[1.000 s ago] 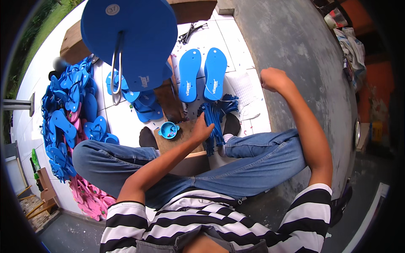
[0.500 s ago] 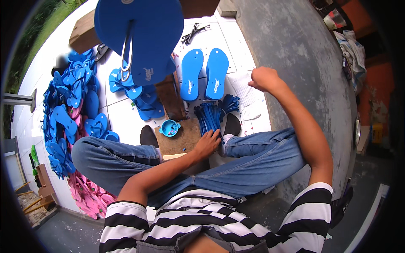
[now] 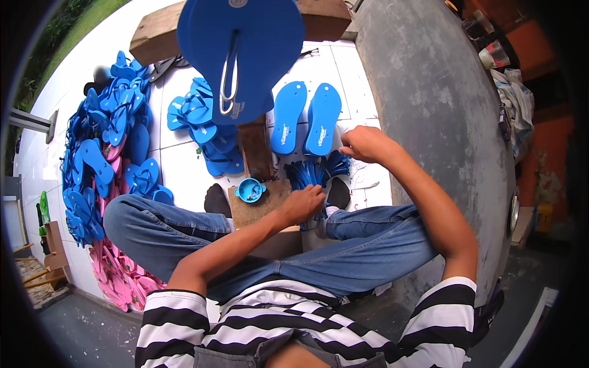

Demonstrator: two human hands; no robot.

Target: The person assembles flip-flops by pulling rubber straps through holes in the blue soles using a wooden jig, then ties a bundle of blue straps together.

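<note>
My left hand [image 3: 305, 203] has its fingers curled on the near end of a bundle of blue flip-flop straps [image 3: 305, 174]. To its right and farther off, my right hand [image 3: 368, 145] is closed in the air beside the pair of soles; whatever it may hold is hidden. Two blue flip-flop soles [image 3: 288, 118] lie side by side beyond the straps, the right one seemingly on a stack. A large blue sole [image 3: 261, 43] sits raised on a wooden stand, a looped metal wire tool [image 3: 229, 92] hanging from it.
A small blue bowl [image 3: 251, 191] rests on a wooden board [image 3: 270, 208] between my feet. Finished blue flip-flops [image 3: 95, 168] form a heap at left, with pink ones [image 3: 123, 279] nearer me. A grey concrete ledge [image 3: 423, 92] runs along the right.
My right hand has come lower and nearer to the straps. My left hand's fingers have curled in more on the bundle. The view has shifted, so the raised sole appears farther right.
</note>
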